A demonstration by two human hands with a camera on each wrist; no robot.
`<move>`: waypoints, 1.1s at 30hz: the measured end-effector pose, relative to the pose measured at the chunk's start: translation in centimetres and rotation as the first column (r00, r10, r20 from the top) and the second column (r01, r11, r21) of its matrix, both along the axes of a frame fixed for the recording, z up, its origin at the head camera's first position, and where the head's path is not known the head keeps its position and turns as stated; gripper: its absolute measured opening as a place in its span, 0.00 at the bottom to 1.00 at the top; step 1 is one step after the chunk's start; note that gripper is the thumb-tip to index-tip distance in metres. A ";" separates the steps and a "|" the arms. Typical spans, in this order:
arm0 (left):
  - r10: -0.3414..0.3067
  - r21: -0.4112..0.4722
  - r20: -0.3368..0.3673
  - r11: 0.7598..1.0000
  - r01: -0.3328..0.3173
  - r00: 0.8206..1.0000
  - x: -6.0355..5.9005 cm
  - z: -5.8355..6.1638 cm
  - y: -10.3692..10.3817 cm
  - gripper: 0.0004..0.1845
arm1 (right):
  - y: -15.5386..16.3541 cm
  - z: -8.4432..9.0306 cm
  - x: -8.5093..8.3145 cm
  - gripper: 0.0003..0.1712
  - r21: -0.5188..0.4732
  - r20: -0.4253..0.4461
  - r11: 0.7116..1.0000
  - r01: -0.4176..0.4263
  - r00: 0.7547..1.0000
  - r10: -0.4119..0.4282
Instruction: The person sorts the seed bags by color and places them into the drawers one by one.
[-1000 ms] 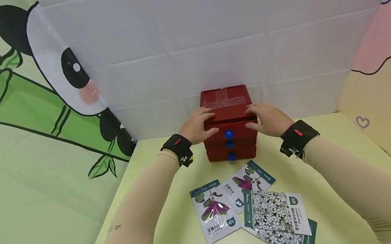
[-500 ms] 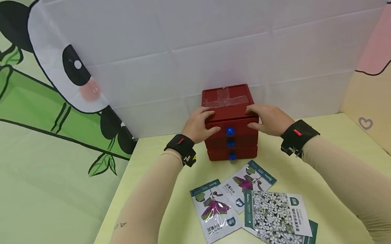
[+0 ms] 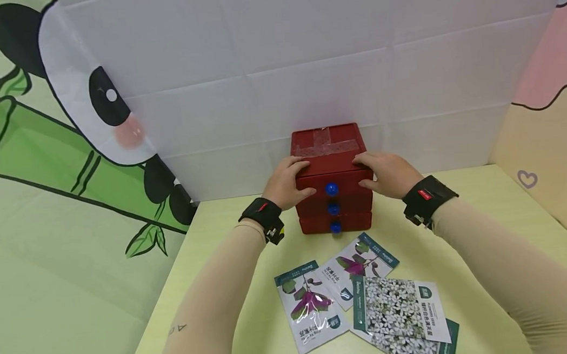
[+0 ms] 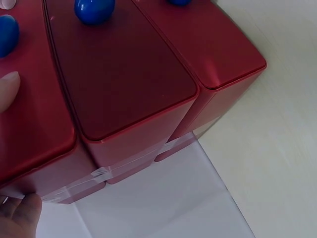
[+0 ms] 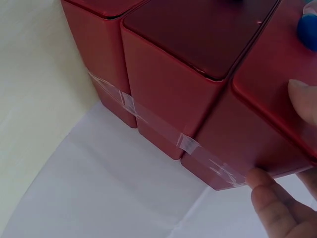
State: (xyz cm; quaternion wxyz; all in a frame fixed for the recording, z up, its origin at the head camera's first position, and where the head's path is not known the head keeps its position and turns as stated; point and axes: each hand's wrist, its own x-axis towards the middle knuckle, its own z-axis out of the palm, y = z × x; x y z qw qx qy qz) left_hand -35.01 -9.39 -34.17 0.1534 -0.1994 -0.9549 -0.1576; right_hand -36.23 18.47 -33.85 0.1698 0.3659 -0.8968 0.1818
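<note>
Where the pale yellow table (image 3: 462, 231) meets the white backdrop (image 3: 305, 62), a small red drawer chest (image 3: 330, 158) stands upright, its three drawers stacked and each fitted with a blue knob (image 3: 331, 188). The left hand (image 3: 284, 183) grips the chest's left side at the level of the top drawer (image 3: 334, 186), with its fingers curled over the upper edge and its thumb laid against the drawer front. The right hand (image 3: 383, 173) grips the opposite side of the chest at the same height, fingers over the top edge and thumb on the front. All three drawers sit flush with the chest's face. Clear tape (image 3: 328, 148) crosses the chest's top; in the right wrist view the same tape (image 5: 188, 144) runs along the chest's side, beside a fingertip (image 5: 265, 181) pressed against that side. In the left wrist view a fingertip (image 4: 9, 90) touches the front of the top drawer, near a knob (image 4: 94, 9).

In front of the chest, towards the person, four seed packets lie flat on the table. Two purple-flower packets (image 3: 311, 305) lie nearest the chest, one partly overlapping the other. Just to their right, a white-flower packet (image 3: 400, 310) rests on top of another like it. A black wrist strap (image 3: 262, 217) circles each forearm. Left of the chest hangs a panda-and-bamboo cloth (image 3: 66, 130).
</note>
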 end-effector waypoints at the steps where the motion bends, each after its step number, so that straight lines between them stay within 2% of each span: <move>1: -0.002 0.004 -0.005 1.000 0.002 1.000 0.0 0.0 0.0 0.38 | 0.0 0.0 0.0 0.30 0.000 -0.005 1.000 0.000 1.000 0.000; 12: -0.002 0.011 -0.033 1.000 0.002 0.999 0.1 -0.3 -0.3 0.37 | -0.1 -0.4 0.0 0.31 -0.009 -0.082 1.000 -0.011 0.997 0.010; 24: -0.033 -0.043 -0.075 0.999 0.030 0.997 0.1 -0.9 -0.8 0.42 | -0.6 -0.7 0.1 0.34 -0.013 -0.089 1.000 -0.005 0.996 0.003; 33: -0.055 -0.045 -0.099 0.998 0.051 0.994 0.3 -0.7 -0.8 0.41 | -0.8 -0.9 0.2 0.36 -0.007 -0.111 1.000 0.003 0.994 -0.004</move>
